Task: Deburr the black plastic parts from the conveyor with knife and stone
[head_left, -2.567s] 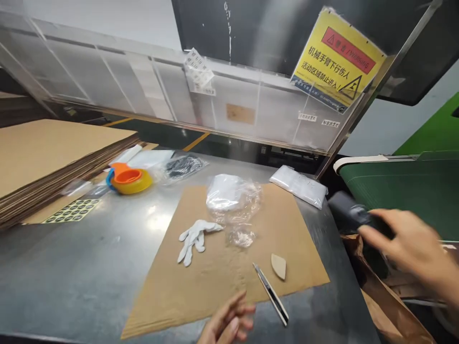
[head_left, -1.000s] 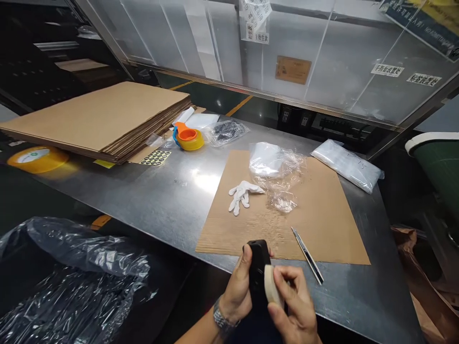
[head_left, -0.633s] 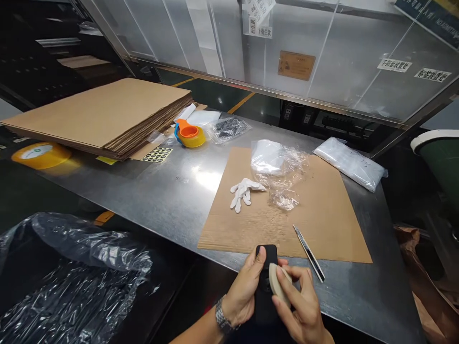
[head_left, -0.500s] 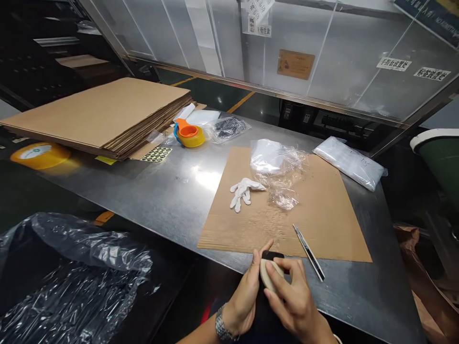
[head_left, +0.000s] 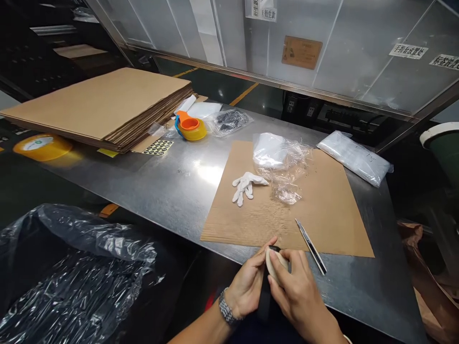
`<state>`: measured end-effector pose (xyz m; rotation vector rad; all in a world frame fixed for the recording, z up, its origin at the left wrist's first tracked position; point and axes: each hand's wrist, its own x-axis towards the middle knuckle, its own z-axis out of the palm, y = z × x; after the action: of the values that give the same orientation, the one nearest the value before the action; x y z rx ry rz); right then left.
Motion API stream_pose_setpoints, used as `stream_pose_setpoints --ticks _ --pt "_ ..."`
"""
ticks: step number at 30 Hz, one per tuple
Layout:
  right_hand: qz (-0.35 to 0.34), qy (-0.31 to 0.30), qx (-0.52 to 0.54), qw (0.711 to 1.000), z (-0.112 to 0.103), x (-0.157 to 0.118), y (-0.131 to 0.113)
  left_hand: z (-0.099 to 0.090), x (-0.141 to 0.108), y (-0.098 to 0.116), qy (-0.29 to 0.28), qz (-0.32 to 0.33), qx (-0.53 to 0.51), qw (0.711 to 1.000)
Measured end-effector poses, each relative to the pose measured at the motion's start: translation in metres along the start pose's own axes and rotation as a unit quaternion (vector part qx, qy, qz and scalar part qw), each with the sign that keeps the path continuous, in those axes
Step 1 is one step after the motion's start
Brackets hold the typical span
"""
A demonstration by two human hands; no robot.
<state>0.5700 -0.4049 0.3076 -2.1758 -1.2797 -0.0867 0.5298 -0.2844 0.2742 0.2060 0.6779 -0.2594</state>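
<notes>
At the table's front edge, my right hand is closed around a beige rounded pad, thumb and fingers pinching its sides. The pad presses against a dark, flat piece, mostly hidden between the two hands. My left hand, with a metal watch at the wrist, is curled around that dark piece from the left. What exactly the piece is, I cannot tell. Just beyond my right hand lies a utility knife, partly on a cardboard sheet. White gloves rest on the cardboard.
Clear plastic bags lie on the cardboard, and a wrapped bundle sits at the back right. Stacked cardboard, a tape dispenser and a tape roll are at left. A bin lined with black plastic stands front left.
The dark piece has tilted, showing less of itself above the pad. Both hands have shifted slightly right in view, still holding the pad and piece. The view has tilted down a little.
</notes>
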Motion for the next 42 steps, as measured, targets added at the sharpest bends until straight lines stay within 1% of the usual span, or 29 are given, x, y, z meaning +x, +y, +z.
stream_pose_setpoints --ticks 2,4,6,8,11,13,15,17,19,21,22,23,24,25,26,27,28,29,30,31,32,33,34,35,37,38,39,40,42 --pt "-0.030 -0.048 -0.006 0.998 -0.004 -0.002 -0.007 -0.001 0.001 0.002 0.010 0.008 0.010 1.000" --pt "-0.067 -0.075 -0.001 0.995 -0.006 -0.006 -0.013 -0.001 0.001 0.005 0.013 0.024 0.022 0.999" --pt "-0.091 -0.056 0.017 0.994 -0.005 -0.012 -0.016 -0.002 0.002 0.008 0.000 0.016 0.011 1.000" --pt "-0.109 -0.016 0.048 0.993 -0.003 -0.018 -0.014 -0.002 0.003 0.011 -0.027 -0.025 -0.023 0.999" --pt "-0.124 0.022 0.081 0.989 0.002 -0.029 -0.005 -0.002 0.003 0.015 -0.068 -0.092 -0.077 0.990" --pt "-0.120 0.049 0.087 0.988 0.005 -0.038 0.005 0.000 0.001 0.020 -0.080 -0.107 -0.092 0.987" --pt "-0.097 0.064 0.074 0.990 0.007 -0.046 0.019 0.003 -0.004 0.025 -0.080 -0.095 -0.084 0.989" --pt "-0.046 0.069 0.045 0.996 0.007 -0.051 0.040 0.006 -0.010 0.028 -0.071 -0.051 -0.054 0.995" --pt "0.031 0.091 -0.004 0.995 0.007 -0.051 0.069 0.009 -0.015 0.027 -0.046 0.010 0.006 0.999" --pt "0.119 0.134 -0.066 0.982 0.007 -0.047 0.102 0.009 -0.020 0.022 -0.013 0.075 0.111 0.991" --pt "0.157 0.146 -0.096 0.972 0.007 -0.043 0.118 0.009 -0.022 0.019 0.002 0.110 0.181 0.977" --pt "0.188 0.146 -0.118 0.964 0.007 -0.039 0.131 0.009 -0.023 0.016 0.014 0.152 0.256 0.955" --pt "0.211 0.140 -0.132 0.958 0.007 -0.034 0.140 0.008 -0.025 0.012 0.023 0.198 0.328 0.923" --pt "0.224 0.134 -0.144 0.954 0.006 -0.029 0.145 0.007 -0.026 0.009 0.030 0.242 0.393 0.887" --pt "0.230 0.128 -0.149 0.953 0.005 -0.025 0.144 0.006 -0.027 0.007 0.038 0.282 0.445 0.849" --pt "0.230 0.126 -0.139 0.955 0.004 -0.021 0.137 0.005 -0.028 0.004 0.045 0.314 0.487 0.814" --pt "0.225 0.120 -0.106 0.961 0.003 -0.017 0.126 0.004 -0.028 0.002 0.051 0.337 0.519 0.784" --pt "0.216 0.107 -0.050 0.969 0.002 -0.014 0.111 0.004 -0.028 0.001 0.055 0.353 0.545 0.758" --pt "0.203 0.083 0.035 0.975 0.001 -0.012 0.094 0.003 -0.028 -0.001 0.056 0.364 0.567 0.737" --pt "0.185 0.049 0.130 0.973 0.001 -0.010 0.076 0.003 -0.029 -0.002 0.054 0.369 0.585 0.721" --pt "0.176 0.026 0.208 0.962 0.001 -0.008 0.060 0.002 -0.029 -0.002 0.049 0.367 0.600 0.709" --pt "0.179 0.012 0.263 0.948 0.001 -0.008 0.047 0.002 -0.031 -0.001 0.042 0.358 0.612 0.704" --pt "0.194 0.008 0.304 0.933 0.002 -0.007 0.038 0.002 -0.033 0.001 0.031 0.340 0.620 0.706" --pt "0.217 0.013 0.334 0.917 0.002 -0.007 0.031 0.001 -0.035 0.003 0.016 0.316 0.623 0.715" --pt "0.258 0.027 0.386 0.885 0.003 -0.008 0.026 0.000 -0.040 0.009 -0.022 0.265 0.603 0.752" --pt "0.265 0.038 0.404 0.875 0.003 -0.008 0.026 -0.001 -0.041 0.012 -0.048 0.244 0.580 0.776" --pt "0.261 0.049 0.413 0.871 0.002 -0.009 0.027 -0.002 -0.042 0.014 -0.079 0.217 0.551 0.801" --pt "0.249 0.060 0.413 0.874 0.001 -0.010 0.028 -0.004 -0.042 0.014 -0.111 0.182 0.514 0.831" --pt "0.219 0.075 0.404 0.885 -0.001 -0.010 0.027 -0.007 -0.040 0.011 -0.171 0.084 0.419 0.888"
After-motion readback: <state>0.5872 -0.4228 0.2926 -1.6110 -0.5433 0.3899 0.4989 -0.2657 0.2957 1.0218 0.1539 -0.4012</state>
